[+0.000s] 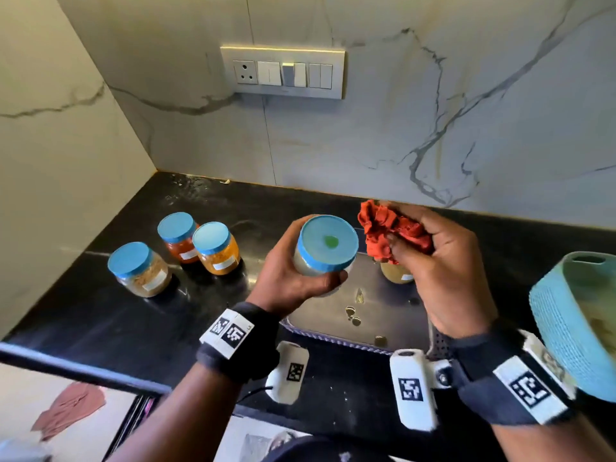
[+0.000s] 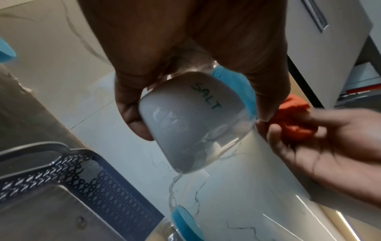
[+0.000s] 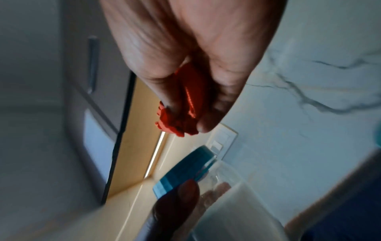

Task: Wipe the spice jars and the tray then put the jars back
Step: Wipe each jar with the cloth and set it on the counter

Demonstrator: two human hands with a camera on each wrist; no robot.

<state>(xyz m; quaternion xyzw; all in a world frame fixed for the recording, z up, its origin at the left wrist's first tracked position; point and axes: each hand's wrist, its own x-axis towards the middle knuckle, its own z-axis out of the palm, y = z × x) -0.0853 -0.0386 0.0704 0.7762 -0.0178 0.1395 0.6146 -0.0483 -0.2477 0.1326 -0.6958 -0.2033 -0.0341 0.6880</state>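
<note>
My left hand (image 1: 293,271) grips a clear jar of white salt (image 1: 325,245) with a blue lid, lifted above the metal tray (image 1: 393,315). Its label reads SALT (image 2: 206,97) in the left wrist view. Just to its right, my right hand (image 1: 430,248) clutches a bunched orange cloth (image 1: 390,228), close to the lid. One more jar (image 1: 398,273) stands on the tray, mostly hidden under my right hand. Three blue-lidded jars stand on the black counter to the left: a brown one (image 1: 141,270), a red one (image 1: 178,236) and a yellow one (image 1: 216,248).
A teal basket (image 1: 576,315) sits at the right edge of the counter. The tray has yellowish spots (image 1: 353,315) on it. A switch panel (image 1: 283,73) is on the marble wall behind. Bare black counter (image 1: 100,315) lies at the front left.
</note>
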